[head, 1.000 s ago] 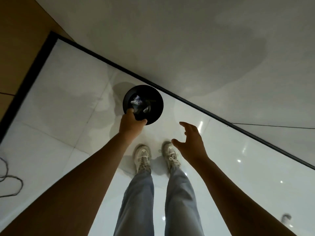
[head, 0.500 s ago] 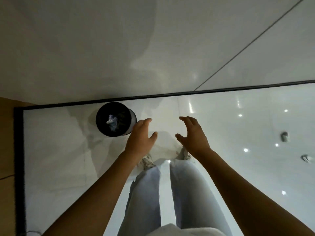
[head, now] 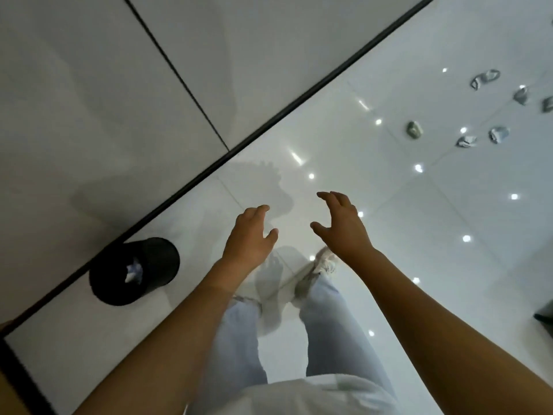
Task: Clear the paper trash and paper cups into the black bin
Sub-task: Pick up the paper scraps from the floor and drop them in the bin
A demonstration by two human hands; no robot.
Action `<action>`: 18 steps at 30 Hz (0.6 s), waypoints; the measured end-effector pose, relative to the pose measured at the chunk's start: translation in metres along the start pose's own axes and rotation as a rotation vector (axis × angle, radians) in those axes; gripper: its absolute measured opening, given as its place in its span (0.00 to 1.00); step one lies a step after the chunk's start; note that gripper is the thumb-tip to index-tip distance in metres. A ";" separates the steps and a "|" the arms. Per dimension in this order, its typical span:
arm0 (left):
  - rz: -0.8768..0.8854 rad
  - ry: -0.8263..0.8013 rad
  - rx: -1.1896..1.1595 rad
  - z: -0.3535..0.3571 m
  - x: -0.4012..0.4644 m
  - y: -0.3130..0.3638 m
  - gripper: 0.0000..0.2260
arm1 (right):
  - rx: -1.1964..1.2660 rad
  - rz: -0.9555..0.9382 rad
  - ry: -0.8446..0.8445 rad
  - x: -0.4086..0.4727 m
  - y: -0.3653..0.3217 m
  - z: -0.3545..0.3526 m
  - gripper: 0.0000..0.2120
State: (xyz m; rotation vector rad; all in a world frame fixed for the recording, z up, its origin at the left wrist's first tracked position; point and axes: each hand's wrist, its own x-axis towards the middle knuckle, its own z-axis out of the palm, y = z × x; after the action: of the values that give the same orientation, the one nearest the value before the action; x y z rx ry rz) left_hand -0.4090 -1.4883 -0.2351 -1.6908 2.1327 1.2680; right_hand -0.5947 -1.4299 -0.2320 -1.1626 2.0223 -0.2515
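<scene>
The black bin (head: pixel 155 256) stands on the white floor at the lower left, against the wall's dark base strip, with crumpled white paper (head: pixel 133 272) inside it. My left hand (head: pixel 249 238) hovers empty to the right of the bin, fingers relaxed. My right hand (head: pixel 341 226) is also empty, fingers spread and slightly bent. Several crumpled papers and paper cups lie on the floor at the upper right, among them a paper cup (head: pixel 414 130), a crumpled paper (head: pixel 466 141), and another crumpled piece (head: pixel 484 79).
A grey wall (head: pixel 119 85) with a black base strip (head: pixel 269 121) runs diagonally from lower left to upper right. My legs and shoes (head: pixel 317 268) are below the hands. A dark object (head: pixel 546 320) shows at the right edge. Glossy floor tiles reflect ceiling lights.
My left hand has left the bin's rim and is now empty. The view has swung right, so the bin has slid to the lower left and the scattered trash has come into view.
</scene>
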 end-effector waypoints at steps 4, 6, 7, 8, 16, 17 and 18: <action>0.086 -0.097 0.097 0.044 0.035 0.100 0.24 | 0.050 0.142 0.046 -0.002 0.091 -0.068 0.30; 0.160 -0.153 0.166 0.066 0.052 0.149 0.24 | 0.081 0.220 0.077 -0.003 0.131 -0.097 0.30; 0.198 -0.180 0.194 0.077 0.060 0.173 0.24 | 0.100 0.257 0.090 -0.005 0.149 -0.111 0.30; 0.235 -0.201 0.217 0.087 0.068 0.195 0.24 | 0.119 0.291 0.104 -0.006 0.165 -0.124 0.30; 0.399 -0.334 0.343 0.133 0.138 0.341 0.25 | 0.249 0.467 0.241 0.007 0.252 -0.208 0.30; 0.401 -0.363 0.355 0.136 0.149 0.355 0.25 | 0.266 0.486 0.248 0.012 0.259 -0.217 0.30; 0.405 -0.389 0.364 0.139 0.160 0.368 0.24 | 0.283 0.503 0.253 0.018 0.266 -0.227 0.30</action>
State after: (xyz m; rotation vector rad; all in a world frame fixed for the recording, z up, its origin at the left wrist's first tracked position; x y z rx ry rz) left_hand -0.8334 -1.5077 -0.2239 -0.8220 2.3345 1.0867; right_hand -0.9329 -1.3396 -0.2225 -0.4431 2.3313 -0.4272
